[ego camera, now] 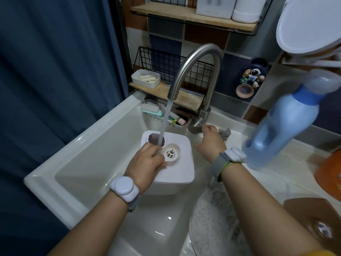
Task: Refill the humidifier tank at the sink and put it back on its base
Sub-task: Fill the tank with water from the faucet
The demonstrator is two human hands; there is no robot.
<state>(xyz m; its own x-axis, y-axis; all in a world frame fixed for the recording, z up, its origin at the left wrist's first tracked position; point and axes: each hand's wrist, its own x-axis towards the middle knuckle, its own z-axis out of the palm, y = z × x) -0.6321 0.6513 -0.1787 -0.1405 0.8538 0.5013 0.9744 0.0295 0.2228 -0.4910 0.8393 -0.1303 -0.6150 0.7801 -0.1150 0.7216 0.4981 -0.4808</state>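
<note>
The white humidifier tank (181,163) stands upside down in the white sink (77,157), its round fill hole (156,139) facing up. Water runs from the curved steel faucet (193,67) straight into that hole. The tank's white cap (170,153) lies on the tank beside the hole. My left hand (147,161) rests on the tank's top and grips its near edge by the cap. My right hand (210,143) hovers open to the right of the tank, fingers spread just below the faucet's lever (196,124). The humidifier base is out of view.
A blue bottle (284,122) stands at the sink's right edge, close to my right wrist. A brush (151,110) and small items sit in a rack behind the tank. A grey mat (212,218) lies in the right part of the basin. Blue curtain at left.
</note>
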